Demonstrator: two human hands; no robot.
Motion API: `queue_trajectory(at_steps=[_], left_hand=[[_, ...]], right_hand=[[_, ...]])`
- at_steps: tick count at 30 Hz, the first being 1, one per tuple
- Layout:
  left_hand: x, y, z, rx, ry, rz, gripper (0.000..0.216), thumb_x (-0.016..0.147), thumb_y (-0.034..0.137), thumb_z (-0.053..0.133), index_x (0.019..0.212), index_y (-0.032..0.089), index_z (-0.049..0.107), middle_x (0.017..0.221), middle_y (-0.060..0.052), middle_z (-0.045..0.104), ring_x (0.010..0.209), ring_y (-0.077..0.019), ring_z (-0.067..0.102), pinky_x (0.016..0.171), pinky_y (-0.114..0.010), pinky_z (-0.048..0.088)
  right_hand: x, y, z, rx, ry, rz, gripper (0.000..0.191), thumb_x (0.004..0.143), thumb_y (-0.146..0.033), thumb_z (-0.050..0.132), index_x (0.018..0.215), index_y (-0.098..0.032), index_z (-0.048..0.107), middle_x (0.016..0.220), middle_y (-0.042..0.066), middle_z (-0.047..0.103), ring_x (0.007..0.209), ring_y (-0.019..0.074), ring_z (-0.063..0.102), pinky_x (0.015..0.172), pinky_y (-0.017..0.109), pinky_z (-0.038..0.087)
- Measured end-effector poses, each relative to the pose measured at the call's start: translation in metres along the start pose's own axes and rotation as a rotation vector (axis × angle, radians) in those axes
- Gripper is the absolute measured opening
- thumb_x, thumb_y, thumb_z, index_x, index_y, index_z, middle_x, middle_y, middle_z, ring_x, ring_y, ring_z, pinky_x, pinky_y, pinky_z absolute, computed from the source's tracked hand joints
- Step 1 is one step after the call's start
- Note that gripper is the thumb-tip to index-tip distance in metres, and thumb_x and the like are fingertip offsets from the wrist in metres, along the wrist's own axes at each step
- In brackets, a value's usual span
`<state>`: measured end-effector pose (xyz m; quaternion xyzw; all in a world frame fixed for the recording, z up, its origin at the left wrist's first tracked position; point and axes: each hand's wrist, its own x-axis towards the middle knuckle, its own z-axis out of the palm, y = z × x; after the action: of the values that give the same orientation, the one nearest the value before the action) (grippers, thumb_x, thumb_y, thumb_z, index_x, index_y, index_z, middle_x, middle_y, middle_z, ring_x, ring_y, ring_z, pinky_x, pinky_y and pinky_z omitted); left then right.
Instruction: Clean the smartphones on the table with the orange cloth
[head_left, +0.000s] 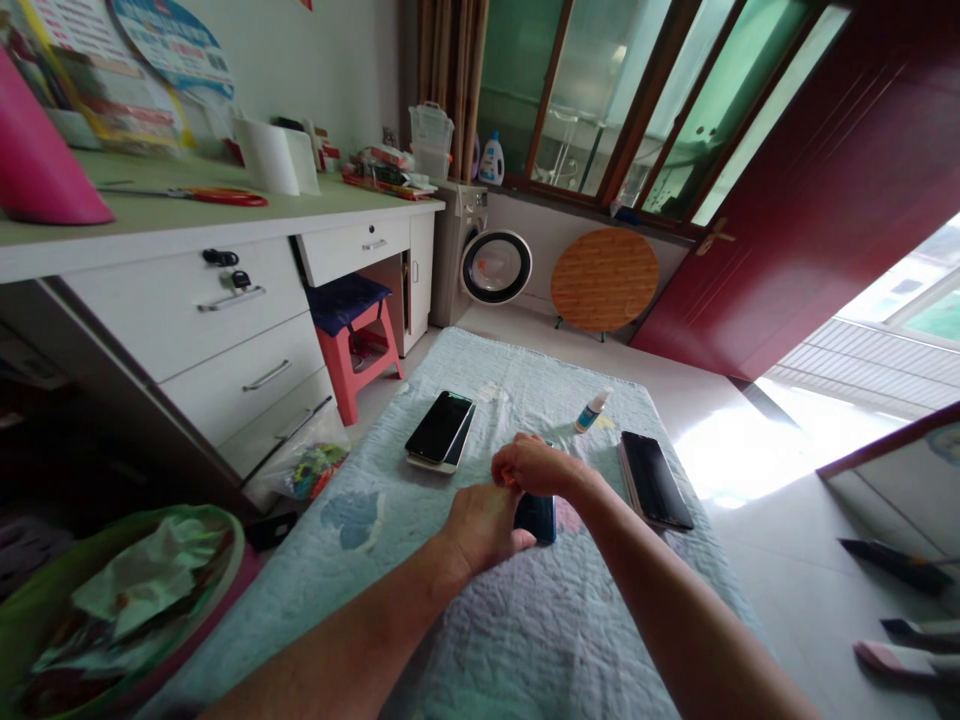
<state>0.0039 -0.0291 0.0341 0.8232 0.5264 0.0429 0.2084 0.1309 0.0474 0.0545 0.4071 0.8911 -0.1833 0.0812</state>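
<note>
Flanking blue phone (537, 517) — stacked phones (439, 431), spray bottle (592, 410)

Red stool (352, 335), perhaps washing machine (487, 262)

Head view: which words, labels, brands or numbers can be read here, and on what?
None can be read.
Colourful wall posters: print too blurred.
Blue-capped white detergent bottle: label too small.
Small spray bottle on the pale quilted mat: label too small.
</note>
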Motion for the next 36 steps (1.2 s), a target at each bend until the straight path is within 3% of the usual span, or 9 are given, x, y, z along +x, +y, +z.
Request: queue_trajectory(at_steps=[5,11,16,22,28,33,36], left_hand=[[-0.001,0.001,-0.001,0.001,0.010,0.008,0.063,0.074,0.050,0.065,0.131,0.027,0.049,0.104,-0.009,0.071,0.093,-0.0322,0.068,0.078,-0.041,0.053],[-0.002,0.002,-0.004,0.029,-0.007,-0.023,0.074,0.073,0.053,0.065,0.139,0.027,0.043,0.103,-0.013,0.071,0.096,-0.0335,0.067,0.080,-0.041,0.053],[-0.002,0.002,-0.007,0.025,-0.031,-0.020,0.076,0.075,0.055,0.063,0.141,0.026,0.040,0.102,-0.013,0.071,0.097,-0.0348,0.067,0.080,-0.041,0.052],[-0.001,0.002,-0.004,-0.030,-0.024,-0.054,0.071,0.072,0.053,0.065,0.132,0.021,0.043,0.102,-0.013,0.070,0.096,-0.0352,0.066,0.079,-0.040,0.050],[0.000,0.003,-0.001,-0.030,-0.012,-0.111,0.093,0.071,0.052,0.067,0.143,0.012,0.025,0.108,-0.016,0.068,0.101,-0.0331,0.065,0.083,-0.037,0.048],[0.000,0.003,-0.004,0.005,-0.051,-0.106,0.104,0.071,0.052,0.067,0.149,0.011,0.013,0.106,-0.016,0.070,0.099,-0.0327,0.066,0.080,-0.036,0.049],[0.001,0.001,-0.004,0.025,-0.041,-0.068,0.101,0.071,0.056,0.066,0.149,0.015,0.017,0.103,-0.014,0.071,0.097,-0.0329,0.067,0.078,-0.036,0.049]], right_hand=[[0.005,0.010,0.001,-0.076,0.087,0.027,0.019,0.070,-0.006,0.063,0.077,-0.023,0.069,0.082,0.000,0.070,0.091,0.0193,0.049,0.082,0.031,0.028],[0.019,0.039,0.004,-0.033,0.335,0.155,0.022,0.083,-0.011,0.051,0.083,-0.022,0.070,0.092,0.004,0.070,0.093,0.0210,0.049,0.084,0.033,0.029],[0.020,0.047,0.009,-0.004,0.389,0.167,0.030,0.083,-0.005,0.045,0.091,-0.018,0.070,0.093,0.004,0.069,0.087,0.0161,0.052,0.088,0.029,0.033],[-0.006,0.031,0.020,0.097,0.520,0.093,0.030,0.085,-0.003,0.045,0.088,-0.018,0.071,0.095,0.005,0.065,0.091,0.0151,0.054,0.088,0.027,0.037],[-0.038,0.014,0.034,0.224,0.588,0.027,0.026,0.087,-0.006,0.046,0.084,-0.019,0.069,0.090,0.003,0.065,0.085,0.0149,0.055,0.084,0.029,0.040],[-0.065,-0.002,0.044,0.296,0.548,0.026,0.028,0.083,-0.003,0.047,0.082,-0.020,0.068,0.087,0.002,0.064,0.084,0.0150,0.054,0.081,0.028,0.042],[-0.081,-0.012,0.046,0.341,0.496,0.024,0.028,0.082,-0.003,0.048,0.082,-0.021,0.069,0.085,0.002,0.064,0.084,0.0149,0.055,0.080,0.028,0.042]])
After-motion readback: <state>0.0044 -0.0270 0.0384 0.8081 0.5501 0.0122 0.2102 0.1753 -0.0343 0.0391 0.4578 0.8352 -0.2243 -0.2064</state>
